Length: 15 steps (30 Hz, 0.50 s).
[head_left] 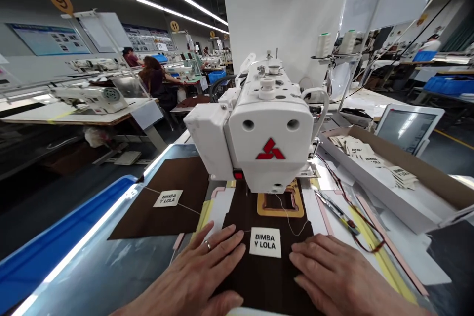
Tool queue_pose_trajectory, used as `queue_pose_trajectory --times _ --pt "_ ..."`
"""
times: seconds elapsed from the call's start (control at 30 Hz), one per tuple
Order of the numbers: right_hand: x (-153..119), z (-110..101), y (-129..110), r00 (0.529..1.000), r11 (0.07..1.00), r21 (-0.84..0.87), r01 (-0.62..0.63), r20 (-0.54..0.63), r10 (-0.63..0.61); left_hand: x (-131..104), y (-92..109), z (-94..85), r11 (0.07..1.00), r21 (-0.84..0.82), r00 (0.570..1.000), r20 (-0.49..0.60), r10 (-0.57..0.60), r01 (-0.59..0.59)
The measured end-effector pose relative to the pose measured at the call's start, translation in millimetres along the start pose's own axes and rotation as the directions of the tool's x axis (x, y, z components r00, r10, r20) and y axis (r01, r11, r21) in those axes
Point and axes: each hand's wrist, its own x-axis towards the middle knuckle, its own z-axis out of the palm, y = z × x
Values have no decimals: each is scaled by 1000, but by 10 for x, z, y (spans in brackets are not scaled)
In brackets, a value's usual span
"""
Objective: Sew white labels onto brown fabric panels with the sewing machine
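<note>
A dark brown fabric panel (266,281) lies flat under the head of a white sewing machine (272,128). On it sits a white label (265,242) printed "BIMBA Y LOLA". My left hand (200,269) rests on the panel's left side, fingers stretched out beside the label. On the other side my right hand (333,269) lies flat with its fingertips near the label's right edge. A yellow frame (299,211) sits over the fabric below the machine head, and a loose pale thread trails from it. Neither hand grips anything.
At left lies another brown panel (148,222) with a label (168,198) and thread. Thread snips (338,212) with a cord lie at right. Beyond them stands a cardboard box (392,207) of labels, near a tablet (409,126). A blue bin (74,237) edges the left.
</note>
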Motion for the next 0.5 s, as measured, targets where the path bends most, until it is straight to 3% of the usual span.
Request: queue_pose_trajectory --times 0.13,0.3,0.5 --pt "22 22 -54 1000 999 44 -16 14 15 -187 84 2 996 83 1000 -3 17 -17" --pt "93 194 -141 989 994 -8 -111 100 112 -329 197 -16 983 182 1000 18 23 -26" --pt "386 320 -305 938 996 61 -67 344 43 -561 358 -30 990 138 999 13 -34 32"
